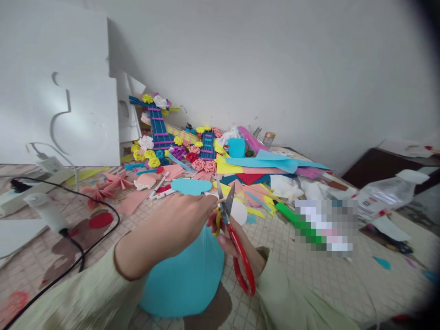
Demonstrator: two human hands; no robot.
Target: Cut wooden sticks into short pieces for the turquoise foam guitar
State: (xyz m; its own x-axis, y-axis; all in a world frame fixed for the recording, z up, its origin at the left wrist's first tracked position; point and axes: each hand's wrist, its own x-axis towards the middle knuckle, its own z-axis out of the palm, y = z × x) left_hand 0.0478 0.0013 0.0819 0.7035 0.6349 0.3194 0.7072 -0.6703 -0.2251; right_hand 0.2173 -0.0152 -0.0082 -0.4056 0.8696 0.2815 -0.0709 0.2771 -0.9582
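Note:
My left hand (172, 227) is closed in a pinch, holding a thin wooden stick (221, 200) between the open blades of the red-handled scissors (237, 243). My right hand (240, 250) grips those scissors by the handles, just below and right of the left hand. Both hands hover over a large rounded piece of light blue paper (185, 279) lying on the tiled table (309, 279). My pale green sleeves show on both forearms.
A heap of coloured paper sheets (261, 167), paper flowers (151, 153) and blue stick frames (158, 126) fills the table's back. A glue gun (46, 211) with black cable lies left, white foam boards (58, 87) behind it. A plastic bottle (388, 192) lies right.

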